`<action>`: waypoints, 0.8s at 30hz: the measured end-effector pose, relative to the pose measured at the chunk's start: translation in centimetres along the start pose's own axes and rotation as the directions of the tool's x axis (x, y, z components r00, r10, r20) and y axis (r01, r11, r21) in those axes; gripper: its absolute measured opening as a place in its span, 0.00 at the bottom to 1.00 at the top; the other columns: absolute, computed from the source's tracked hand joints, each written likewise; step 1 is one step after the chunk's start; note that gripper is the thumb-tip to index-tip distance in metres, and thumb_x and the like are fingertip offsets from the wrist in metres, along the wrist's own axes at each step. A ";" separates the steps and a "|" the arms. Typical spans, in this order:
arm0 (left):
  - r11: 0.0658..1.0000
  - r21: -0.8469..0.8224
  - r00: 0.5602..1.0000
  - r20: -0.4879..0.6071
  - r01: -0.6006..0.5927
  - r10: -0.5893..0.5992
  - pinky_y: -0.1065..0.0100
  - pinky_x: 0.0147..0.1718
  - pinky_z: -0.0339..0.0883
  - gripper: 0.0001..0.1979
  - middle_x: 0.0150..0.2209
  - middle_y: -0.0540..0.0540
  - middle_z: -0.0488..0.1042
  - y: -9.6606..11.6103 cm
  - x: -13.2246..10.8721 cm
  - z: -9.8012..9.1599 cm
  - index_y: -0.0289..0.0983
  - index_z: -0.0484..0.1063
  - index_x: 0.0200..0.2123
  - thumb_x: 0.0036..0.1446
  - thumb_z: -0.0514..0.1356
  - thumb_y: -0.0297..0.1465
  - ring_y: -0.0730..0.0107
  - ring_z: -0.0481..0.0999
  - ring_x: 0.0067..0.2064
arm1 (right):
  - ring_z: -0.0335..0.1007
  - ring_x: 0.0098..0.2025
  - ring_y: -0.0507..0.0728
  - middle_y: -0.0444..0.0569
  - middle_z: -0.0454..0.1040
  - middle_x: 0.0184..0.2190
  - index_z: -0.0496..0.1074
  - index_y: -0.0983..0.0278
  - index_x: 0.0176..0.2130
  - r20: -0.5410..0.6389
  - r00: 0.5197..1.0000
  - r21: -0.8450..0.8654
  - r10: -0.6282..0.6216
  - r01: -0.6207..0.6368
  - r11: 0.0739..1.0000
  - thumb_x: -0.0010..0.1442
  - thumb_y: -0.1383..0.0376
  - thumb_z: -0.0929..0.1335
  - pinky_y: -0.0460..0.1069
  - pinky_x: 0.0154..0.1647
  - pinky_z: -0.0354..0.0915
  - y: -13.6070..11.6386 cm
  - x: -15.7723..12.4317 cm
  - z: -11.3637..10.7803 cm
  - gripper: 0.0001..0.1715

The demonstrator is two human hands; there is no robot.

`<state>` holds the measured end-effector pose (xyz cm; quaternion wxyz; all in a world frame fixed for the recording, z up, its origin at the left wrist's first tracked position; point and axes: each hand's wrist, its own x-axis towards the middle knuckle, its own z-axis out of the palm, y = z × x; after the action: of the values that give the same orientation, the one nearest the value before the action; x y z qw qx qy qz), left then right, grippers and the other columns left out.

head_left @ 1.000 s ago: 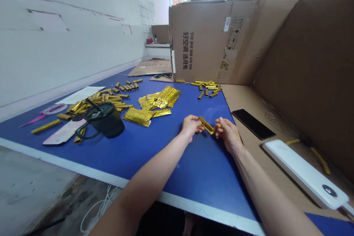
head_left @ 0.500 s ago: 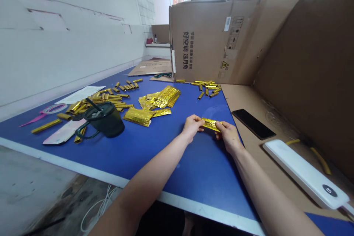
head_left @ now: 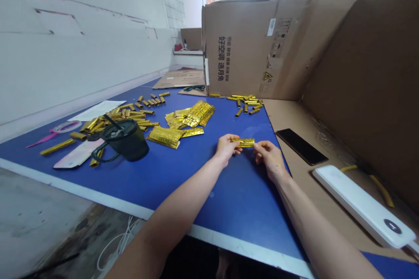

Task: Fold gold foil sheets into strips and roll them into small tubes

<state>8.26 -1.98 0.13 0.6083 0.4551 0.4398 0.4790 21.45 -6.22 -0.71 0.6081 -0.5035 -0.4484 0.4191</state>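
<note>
Above the blue table [head_left: 209, 192], a small gold foil strip [head_left: 246, 142], partly folded lengthwise, is held level between my hands. My left hand [head_left: 226, 148] pinches its left end, with the fingers closed over the foil. At the right end, my right hand [head_left: 270, 157] has thumb and fingertips closed at the corner. Left of my hands lies a pile of flat gold foil sheets [head_left: 198, 113], with a gold foil packet [head_left: 165, 137] in front of it. Several rolled gold tubes [head_left: 252, 103] are scattered at the back right.
Far left are more gold tubes [head_left: 131, 115], a dark lidded mug [head_left: 126, 141] with a straw, a pale phone [head_left: 77, 154], a tape roll [head_left: 67, 127] and white paper [head_left: 96, 110]. Cardboard walls [head_left: 248, 48] stand behind and right. A black phone [head_left: 301, 146] and white power bank [head_left: 363, 205] lie right.
The foil strip has turned from tilted to level and looks narrower. My right fingers have shifted from over its face to its right end. My left hand grips more of it.
</note>
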 end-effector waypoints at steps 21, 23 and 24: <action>0.996 -0.068 0.993 0.106 0.057 -0.049 0.70 0.27 0.67 0.09 0.27 0.43 0.73 0.5 -0.7 0.5 0.29 0.69 0.31 0.47 0.51 0.19 0.72 0.73 0.26 | 0.56 0.12 0.45 0.40 0.67 0.15 0.68 0.67 0.23 0.039 0.989 0.243 0.145 -0.150 0.958 0.40 0.60 0.72 0.42 0.11 0.53 0.1 0.4 -0.3 0.13; 0.988 -0.124 0.985 0.160 0.088 -0.068 0.70 0.27 0.67 0.09 0.27 0.42 0.73 0.6 -0.9 0.6 0.29 0.69 0.32 0.48 0.51 0.20 0.71 0.73 0.26 | 0.56 0.12 0.45 0.39 0.66 0.14 0.68 0.66 0.25 0.044 0.984 0.345 0.172 -0.177 0.922 0.40 0.62 0.72 0.43 0.12 0.54 0.1 0.5 -0.5 0.13; 0.982 -0.153 0.978 0.190 0.110 -0.080 0.70 0.26 0.67 0.09 0.26 0.41 0.73 0.7 -0.9 0.6 0.28 0.68 0.33 0.48 0.51 0.20 0.70 0.73 0.26 | 0.56 0.12 0.46 0.39 0.65 0.14 0.68 0.66 0.26 0.045 0.982 0.389 0.184 -0.187 0.902 0.39 0.62 0.72 0.43 0.12 0.54 0.1 0.6 -0.5 0.13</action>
<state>8.55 -2.89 1.00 0.7034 0.4247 0.3626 0.4397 22.09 -5.80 -0.78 0.6522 -0.4107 -0.3076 0.5579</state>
